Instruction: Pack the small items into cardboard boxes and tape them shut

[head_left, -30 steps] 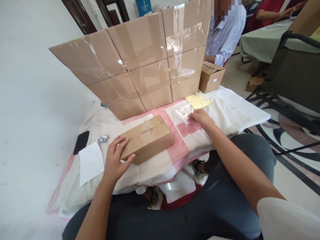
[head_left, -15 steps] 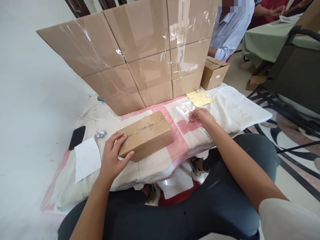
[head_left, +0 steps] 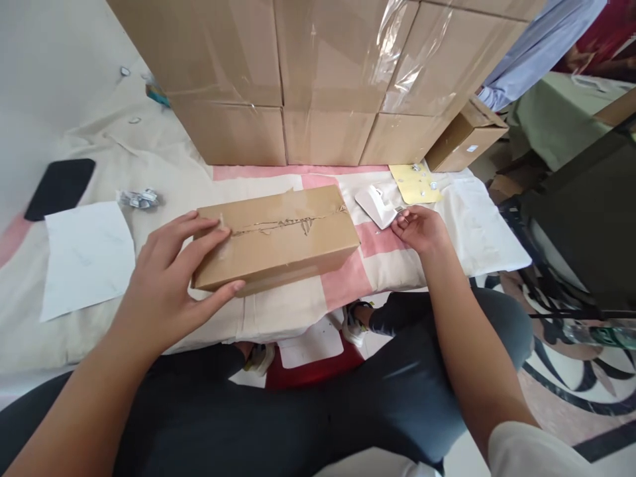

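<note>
My left hand [head_left: 173,268] lies across the left end of a closed cardboard box [head_left: 293,245], fingers spread on its top and thumb along the near edge. Torn, crinkled paper runs along the box's top seam, and a small strip of clear tape shows beside my fingertips. To the right of the box is a white tape dispenser [head_left: 378,207] on the cloth. My right hand [head_left: 419,228] is at the dispenser's near right end, with its fingers curled and the fingertips together. What they pinch is too small to make out.
A wall of taped cardboard boxes [head_left: 322,136] stands behind. Crumpled bits lie on a yellow sheet [head_left: 407,192] beside another carton [head_left: 464,139]. At left are white paper [head_left: 89,258], a black phone-like slab [head_left: 60,189] and a crumpled clear wrapper [head_left: 140,199]. Another person's sleeve [head_left: 536,53] shows behind.
The view has tilted down and come closer. My left hand stays on the box. My right hand remains by the dispenser, its wrist turned and its fingers more curled.
</note>
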{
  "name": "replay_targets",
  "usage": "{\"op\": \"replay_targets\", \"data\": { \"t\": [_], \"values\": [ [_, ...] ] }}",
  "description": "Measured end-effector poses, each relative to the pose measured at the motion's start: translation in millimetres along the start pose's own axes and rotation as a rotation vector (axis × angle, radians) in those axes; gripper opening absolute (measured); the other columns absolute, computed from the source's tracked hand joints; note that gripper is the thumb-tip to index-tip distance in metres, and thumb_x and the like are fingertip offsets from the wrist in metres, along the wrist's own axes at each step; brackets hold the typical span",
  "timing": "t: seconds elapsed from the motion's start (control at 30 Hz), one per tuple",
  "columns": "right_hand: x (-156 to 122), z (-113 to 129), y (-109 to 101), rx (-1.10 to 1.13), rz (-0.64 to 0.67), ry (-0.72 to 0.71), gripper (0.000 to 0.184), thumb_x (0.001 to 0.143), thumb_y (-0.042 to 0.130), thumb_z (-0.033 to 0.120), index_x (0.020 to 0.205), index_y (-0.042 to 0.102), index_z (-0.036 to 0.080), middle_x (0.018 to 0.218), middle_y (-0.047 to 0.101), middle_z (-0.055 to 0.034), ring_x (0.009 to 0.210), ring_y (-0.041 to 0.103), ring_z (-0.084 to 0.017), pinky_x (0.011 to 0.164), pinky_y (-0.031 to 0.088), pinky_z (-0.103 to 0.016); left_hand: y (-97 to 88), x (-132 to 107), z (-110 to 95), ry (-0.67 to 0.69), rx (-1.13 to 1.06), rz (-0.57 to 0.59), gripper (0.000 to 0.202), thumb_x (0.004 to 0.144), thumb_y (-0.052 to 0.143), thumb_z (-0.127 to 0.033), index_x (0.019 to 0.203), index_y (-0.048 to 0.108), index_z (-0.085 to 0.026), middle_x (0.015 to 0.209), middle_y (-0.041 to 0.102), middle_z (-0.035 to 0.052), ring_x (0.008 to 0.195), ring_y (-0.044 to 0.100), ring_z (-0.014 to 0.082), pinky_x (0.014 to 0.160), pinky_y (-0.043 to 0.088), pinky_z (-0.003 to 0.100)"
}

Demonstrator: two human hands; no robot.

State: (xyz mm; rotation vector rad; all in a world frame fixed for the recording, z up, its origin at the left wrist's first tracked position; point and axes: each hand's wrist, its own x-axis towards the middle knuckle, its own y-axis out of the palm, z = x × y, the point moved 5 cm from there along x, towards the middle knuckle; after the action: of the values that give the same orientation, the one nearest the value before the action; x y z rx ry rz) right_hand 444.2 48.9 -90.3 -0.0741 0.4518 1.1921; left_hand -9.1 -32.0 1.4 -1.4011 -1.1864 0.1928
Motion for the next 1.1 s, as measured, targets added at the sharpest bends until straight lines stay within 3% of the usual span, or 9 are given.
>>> {"op": "replay_targets", "data": {
  "t": [0.17,0.33,0.53,0.7,1.0,1.1],
  "values": [
    [3,3,-4,-0.011,-0.013,-0.005,0.023,0.077,0.060,0.020,0.061,0.044,0.021,0.057,0.049,0.0010,0.057,0.052,-0.012,0.080,0.058,-0.027,-1.3,-2,0,-0.019,-0.010,0.000,0.071,0.088,0.069,-0.052,0.152,0.046,-0.031,0.147,0.052,0.0118,0.143,0.046,0.0383,0.120,0.038,0.060],
    [-7,-2,7,0.005,0.019,-0.093,0.024,0.073,0.062,0.016,0.061,0.042,0.021,0.062,0.057,0.0006,0.065,0.061,-0.012,0.079,0.059,-0.026,-1.8,-4,2,-0.063,-0.017,0.014,0.073,0.087,0.068,-0.054,0.154,0.042,-0.040,0.148,0.052,0.0066,0.143,0.046,0.0374,0.122,0.037,0.058],
    [-24,-7,17,-0.088,-0.073,-0.282,0.044,0.076,0.072,0.020,0.057,0.032,0.022,0.062,0.063,0.0000,0.063,0.063,-0.012,0.071,0.059,-0.024,-2.3,-4,2,-0.086,-0.012,0.014,0.073,0.087,0.069,-0.051,0.154,0.043,-0.039,0.148,0.053,0.0080,0.142,0.048,0.0378,0.121,0.037,0.058],
    [-27,-9,16,-0.116,-0.130,-0.203,0.061,0.075,0.086,0.034,0.061,0.027,0.023,0.068,0.068,-0.0007,0.064,0.070,-0.013,0.069,0.063,-0.025,-3.7,-2,1,-0.076,0.006,0.007,0.072,0.086,0.069,-0.053,0.153,0.044,-0.039,0.147,0.054,0.0091,0.141,0.048,0.0393,0.120,0.038,0.060],
    [-22,-7,12,-0.160,-0.039,-0.087,0.054,0.082,0.084,0.026,0.061,0.034,0.021,0.072,0.074,-0.0050,0.058,0.073,-0.014,0.050,0.056,-0.017,-1.1,-3,1,-0.025,0.032,-0.003,0.067,0.088,0.070,-0.047,0.150,0.049,-0.033,0.145,0.055,0.0133,0.140,0.049,0.0395,0.118,0.039,0.061],
    [-17,-9,11,-0.121,0.001,-0.096,0.053,0.080,0.085,0.026,0.061,0.035,0.021,0.070,0.073,-0.0036,0.050,0.067,-0.010,0.042,0.049,-0.016,-0.4,-2,1,-0.014,0.036,0.007,0.064,0.091,0.068,-0.047,0.149,0.049,-0.029,0.146,0.054,0.0148,0.141,0.047,0.0386,0.120,0.038,0.060]
  ]
}}
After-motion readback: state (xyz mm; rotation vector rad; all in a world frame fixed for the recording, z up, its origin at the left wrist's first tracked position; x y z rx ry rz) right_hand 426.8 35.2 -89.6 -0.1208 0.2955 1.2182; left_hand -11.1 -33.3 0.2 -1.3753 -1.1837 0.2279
